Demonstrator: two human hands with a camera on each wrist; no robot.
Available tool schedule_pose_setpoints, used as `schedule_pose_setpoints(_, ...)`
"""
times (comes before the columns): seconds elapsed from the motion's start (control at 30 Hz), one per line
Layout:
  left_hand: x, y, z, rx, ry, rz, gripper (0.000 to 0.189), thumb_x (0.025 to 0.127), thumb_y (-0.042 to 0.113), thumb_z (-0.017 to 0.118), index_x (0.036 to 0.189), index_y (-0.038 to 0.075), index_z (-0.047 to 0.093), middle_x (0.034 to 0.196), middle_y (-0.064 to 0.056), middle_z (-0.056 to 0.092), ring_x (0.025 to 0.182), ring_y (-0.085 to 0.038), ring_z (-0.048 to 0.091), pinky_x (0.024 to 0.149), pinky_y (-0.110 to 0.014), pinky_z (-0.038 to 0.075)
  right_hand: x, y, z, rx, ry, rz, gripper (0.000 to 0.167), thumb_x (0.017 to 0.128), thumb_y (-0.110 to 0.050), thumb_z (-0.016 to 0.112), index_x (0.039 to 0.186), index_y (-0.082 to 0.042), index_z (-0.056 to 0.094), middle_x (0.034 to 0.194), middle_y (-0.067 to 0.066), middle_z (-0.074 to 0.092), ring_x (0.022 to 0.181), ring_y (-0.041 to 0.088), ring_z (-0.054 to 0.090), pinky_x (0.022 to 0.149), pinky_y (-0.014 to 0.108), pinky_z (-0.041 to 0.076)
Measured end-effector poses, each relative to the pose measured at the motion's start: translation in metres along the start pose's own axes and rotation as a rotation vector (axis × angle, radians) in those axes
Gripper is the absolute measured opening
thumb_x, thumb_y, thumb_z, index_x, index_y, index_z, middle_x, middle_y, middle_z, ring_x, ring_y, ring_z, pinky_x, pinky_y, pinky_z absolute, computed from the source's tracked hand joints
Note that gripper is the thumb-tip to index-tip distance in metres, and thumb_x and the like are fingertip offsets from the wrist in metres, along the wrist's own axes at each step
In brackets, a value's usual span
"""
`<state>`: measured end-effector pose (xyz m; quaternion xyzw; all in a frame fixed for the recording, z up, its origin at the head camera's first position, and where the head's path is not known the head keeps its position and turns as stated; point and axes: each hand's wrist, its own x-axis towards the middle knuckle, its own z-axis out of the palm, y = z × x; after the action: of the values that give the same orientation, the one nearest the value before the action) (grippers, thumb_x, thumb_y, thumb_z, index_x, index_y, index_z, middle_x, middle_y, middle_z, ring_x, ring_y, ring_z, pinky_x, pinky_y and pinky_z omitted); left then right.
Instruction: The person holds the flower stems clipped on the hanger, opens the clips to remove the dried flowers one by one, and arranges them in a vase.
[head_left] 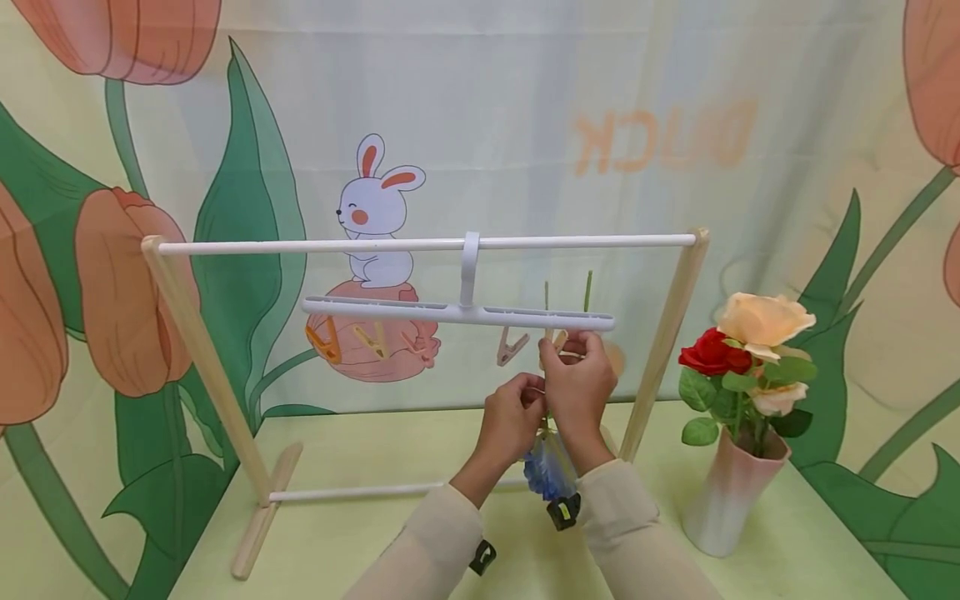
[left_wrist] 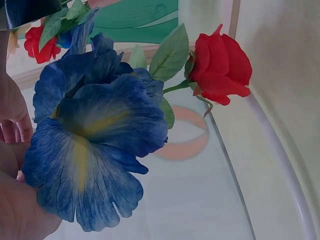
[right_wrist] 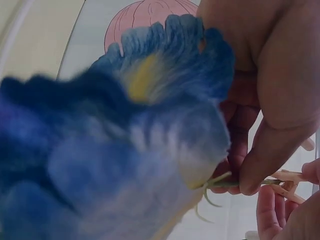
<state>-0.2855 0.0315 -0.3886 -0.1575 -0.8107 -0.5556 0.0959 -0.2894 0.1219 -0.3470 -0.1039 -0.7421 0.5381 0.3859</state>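
Observation:
A blue artificial flower (head_left: pixel 547 472) hangs head down between my two hands, and its petals (left_wrist: pixel 95 135) fill the left wrist view. My left hand (head_left: pixel 517 410) pinches its thin green stem (right_wrist: pixel 222 184) just above the bloom (right_wrist: pixel 125 150). My right hand (head_left: pixel 576 360) is raised higher and pinches a beige clip (head_left: pixel 561 340) under the right end of the white clip hanger (head_left: pixel 457 313). Two green stems (head_left: pixel 587 292) stick up behind that end of the hanger. The hanger hooks over the white top rail (head_left: pixel 420 245) of a wooden rack.
More beige clips (head_left: pixel 512 345) dangle along the hanger. A pink-white vase (head_left: pixel 731 492) with a red rose (head_left: pixel 712 353) and peach roses stands to the right of the rack's right post (head_left: pixel 663 342). The rack's left foot (head_left: pixel 262 508) rests on the green tabletop. A printed backdrop closes the rear.

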Motion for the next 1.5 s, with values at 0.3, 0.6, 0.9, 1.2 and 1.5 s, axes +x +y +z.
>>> schedule_pose_setpoints(0.3,-0.003,0.003,-0.001,0.016,0.004,-0.025,0.011,0.097,0.011,0.063,0.105,0.008,0.071,0.085,-0.005,0.073,0.068,-0.006,0.063,0.059,-0.019,0.052,-0.003,-0.004,0.002,0.029,0.034,-0.033,0.027,0.089,-0.022,0.076,0.106,-0.003,0.069,0.097,0.013,0.073,0.085,0.028,0.076,0.078,0.045,0.061)
schedule_pose_setpoints(0.6,-0.007,-0.004,-0.002,-0.062,-0.014,-0.069,0.008,0.097,0.011,0.066,0.102,0.005,0.069,0.087,-0.008,0.073,0.067,-0.009,0.067,0.061,-0.023,0.058,-0.003,-0.003,0.001,0.039,0.048,-0.059,0.024,0.091,-0.023,0.072,0.107,-0.004,0.071,0.095,0.012,0.074,0.084,0.027,0.076,0.074,0.041,0.06)
schedule_pose_setpoints(0.9,-0.018,-0.011,-0.003,-0.075,-0.008,-0.07,0.007,0.096,0.008,0.066,0.102,0.005,0.069,0.083,-0.005,0.072,0.063,-0.006,0.065,0.06,-0.02,0.056,-0.005,0.002,0.003,0.024,0.037,-0.01,0.035,0.087,-0.026,0.079,0.108,-0.001,0.066,0.099,0.012,0.072,0.088,0.027,0.075,0.077,0.042,0.06)
schedule_pose_setpoints(1.2,-0.028,-0.011,-0.006,-0.044,-0.027,-0.074,0.006,0.096,0.008,0.067,0.101,0.005,0.068,0.083,-0.003,0.071,0.064,-0.004,0.063,0.061,-0.019,0.055,-0.005,0.005,0.007,0.055,0.063,-0.017,0.035,0.087,-0.025,0.079,0.107,-0.001,0.063,0.099,0.012,0.069,0.087,0.027,0.075,0.076,0.04,0.061)
schedule_pose_setpoints(1.5,-0.039,-0.017,-0.008,-0.017,-0.044,-0.056,0.005,0.096,0.006,0.066,0.101,0.006,0.068,0.081,-0.001,0.069,0.065,-0.002,0.059,0.061,-0.017,0.051,-0.006,0.004,0.007,0.053,0.053,-0.029,0.035,0.089,-0.024,0.077,0.109,-0.001,0.061,0.101,0.012,0.068,0.089,0.026,0.074,0.075,0.035,0.059)
